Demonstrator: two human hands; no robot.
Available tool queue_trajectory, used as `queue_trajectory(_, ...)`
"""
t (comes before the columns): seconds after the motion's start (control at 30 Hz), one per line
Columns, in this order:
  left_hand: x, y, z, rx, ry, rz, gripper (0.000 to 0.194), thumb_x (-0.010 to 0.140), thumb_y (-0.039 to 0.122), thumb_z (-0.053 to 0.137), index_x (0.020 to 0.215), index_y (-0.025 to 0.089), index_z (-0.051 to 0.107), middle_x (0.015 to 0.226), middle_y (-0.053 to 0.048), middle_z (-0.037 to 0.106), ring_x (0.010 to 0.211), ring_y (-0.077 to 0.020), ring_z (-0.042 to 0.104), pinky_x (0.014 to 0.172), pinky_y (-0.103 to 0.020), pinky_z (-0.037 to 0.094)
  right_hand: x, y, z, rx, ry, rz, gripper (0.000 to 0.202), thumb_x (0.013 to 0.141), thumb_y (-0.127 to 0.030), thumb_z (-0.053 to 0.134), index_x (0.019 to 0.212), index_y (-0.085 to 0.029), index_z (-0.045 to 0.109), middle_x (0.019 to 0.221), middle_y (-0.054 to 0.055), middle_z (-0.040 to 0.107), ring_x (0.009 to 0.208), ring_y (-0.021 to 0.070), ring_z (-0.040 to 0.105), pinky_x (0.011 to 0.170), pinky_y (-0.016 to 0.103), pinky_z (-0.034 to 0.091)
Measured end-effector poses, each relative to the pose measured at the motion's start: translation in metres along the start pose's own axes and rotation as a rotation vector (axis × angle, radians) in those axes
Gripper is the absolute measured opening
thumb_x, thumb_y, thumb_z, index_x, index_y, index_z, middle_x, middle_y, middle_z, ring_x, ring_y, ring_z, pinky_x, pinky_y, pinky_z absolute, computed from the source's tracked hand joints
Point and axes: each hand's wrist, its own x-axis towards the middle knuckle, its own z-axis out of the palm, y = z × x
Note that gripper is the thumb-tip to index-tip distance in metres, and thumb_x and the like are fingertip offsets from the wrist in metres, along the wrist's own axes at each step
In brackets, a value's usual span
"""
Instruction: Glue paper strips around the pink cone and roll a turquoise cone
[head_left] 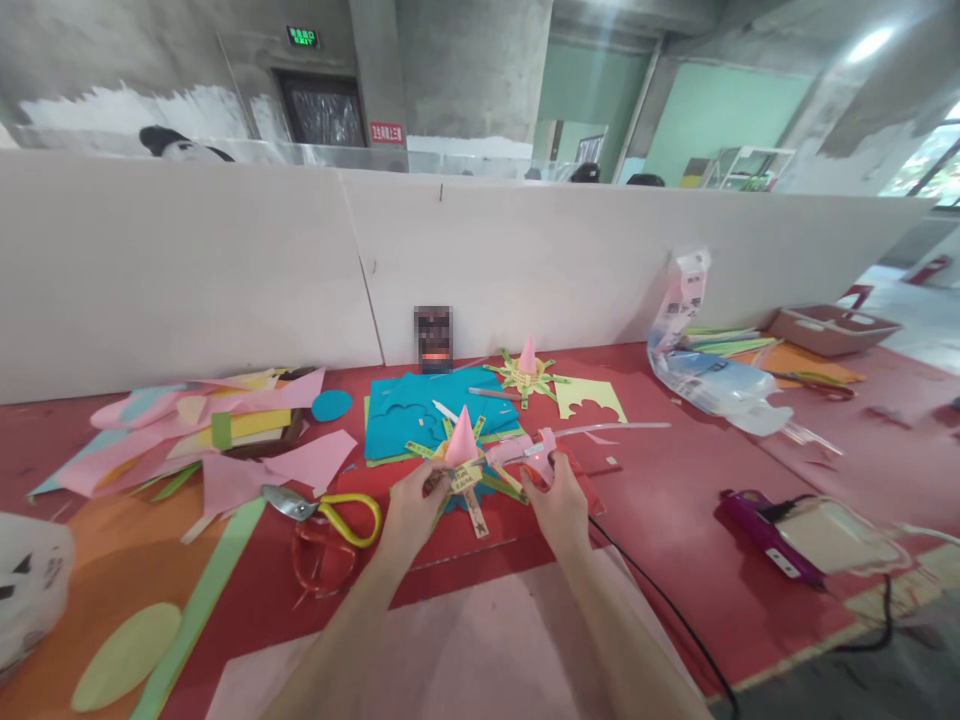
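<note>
A paper craft with a pink cone (463, 438), green strips and a blue base lies at the middle of the red table. My left hand (414, 510) is closed at its left side, fingers pinching by a small yellow tag (466, 478) with writing. Below the tag, a pale strip (476, 512) with marks points toward me. My right hand (559, 505) is closed around the end of a green strip (508, 484) at the craft's right. A pink glue gun (525, 450) lies just beyond my right hand. Farther back stands a similar craft with a pink cone (528, 357).
Yellow-handled scissors (349, 518) and red-handled scissors (322, 560) lie left of my left forearm. Paper scraps (247, 425) are piled at the left. A black cord (660, 600) runs right of my right arm, near a purple power strip (772, 535). A white partition (225, 270) stands behind.
</note>
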Motion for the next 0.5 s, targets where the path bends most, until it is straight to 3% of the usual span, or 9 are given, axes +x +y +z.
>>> queue_trajectory(0.5, -0.0024, 0.0031, 0.0006, 0.025, -0.014, 0.053, 0.021, 0.077, 0.032, 0.048, 0.085, 0.019, 0.063, 0.07, 0.001, 0.064, 0.063, -0.0132, 0.057, 0.059, -0.022, 0.043, -0.003, -0.0005, 0.0014, -0.046, 0.017, -0.094, 0.043, 0.08, -0.052, 0.042, 0.104, -0.017, 0.049, 0.089, 0.008, 0.063, 0.079, 0.0214, 0.06, 0.064, 0.028, 0.042)
